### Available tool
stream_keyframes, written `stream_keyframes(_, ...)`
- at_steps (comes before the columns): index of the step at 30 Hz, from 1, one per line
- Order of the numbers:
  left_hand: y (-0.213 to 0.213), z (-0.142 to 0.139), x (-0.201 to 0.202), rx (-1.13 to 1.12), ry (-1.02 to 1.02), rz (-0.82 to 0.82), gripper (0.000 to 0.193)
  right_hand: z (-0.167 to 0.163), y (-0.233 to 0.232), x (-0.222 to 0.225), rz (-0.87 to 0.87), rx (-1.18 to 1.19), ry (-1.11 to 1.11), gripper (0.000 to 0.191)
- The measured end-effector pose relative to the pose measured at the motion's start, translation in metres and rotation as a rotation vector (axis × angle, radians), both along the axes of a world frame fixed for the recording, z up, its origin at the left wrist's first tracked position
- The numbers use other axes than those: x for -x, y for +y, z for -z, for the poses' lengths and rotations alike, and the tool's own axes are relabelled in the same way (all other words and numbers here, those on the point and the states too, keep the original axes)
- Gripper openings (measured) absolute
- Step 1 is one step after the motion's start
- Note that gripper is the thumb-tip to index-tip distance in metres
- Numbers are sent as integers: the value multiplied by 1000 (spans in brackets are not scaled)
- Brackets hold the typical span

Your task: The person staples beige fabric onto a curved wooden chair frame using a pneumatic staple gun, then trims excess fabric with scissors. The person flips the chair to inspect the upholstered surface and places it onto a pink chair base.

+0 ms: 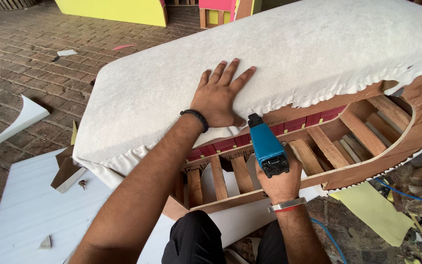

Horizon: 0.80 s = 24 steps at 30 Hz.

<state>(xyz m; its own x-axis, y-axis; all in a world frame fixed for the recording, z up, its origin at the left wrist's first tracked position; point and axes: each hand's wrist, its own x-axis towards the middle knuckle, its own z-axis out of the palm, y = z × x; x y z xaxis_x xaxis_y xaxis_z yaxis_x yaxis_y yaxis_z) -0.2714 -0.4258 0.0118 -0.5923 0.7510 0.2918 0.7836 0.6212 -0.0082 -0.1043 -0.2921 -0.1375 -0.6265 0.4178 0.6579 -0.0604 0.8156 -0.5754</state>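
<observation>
My left hand (pixel 219 96) lies flat, fingers spread, on white fabric (pixel 289 54) stretched over a padded wooden furniture frame (pixel 348 142). It presses the cloth down near its loose lower edge. My right hand (pixel 280 180) grips a blue pneumatic staple gun (pixel 266 145), whose nose points at the fabric edge just right of my left thumb. The frame's underside faces me, showing wooden slats and red strips inside. A dark bead band circles my left wrist; a metal bangle circles my right.
A white foam sheet (pixel 30 210) lies on the brick floor at lower left, with wood offcuts (pixel 67 173) on it. A blue air hose (pixel 401 193) and a yellow scrap (pixel 374 210) lie at right. Yellow and pink panels (pixel 123 10) stand behind.
</observation>
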Motion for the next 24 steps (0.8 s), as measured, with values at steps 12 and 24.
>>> stream_keyframes(12,-8,4,16,20,-40,84,130,-3,-17,-2,63,71,-3,15)
stream_keyframes(24,-9,14,15,-25,30,114,131,10,-24,-15,-73,257,84,19)
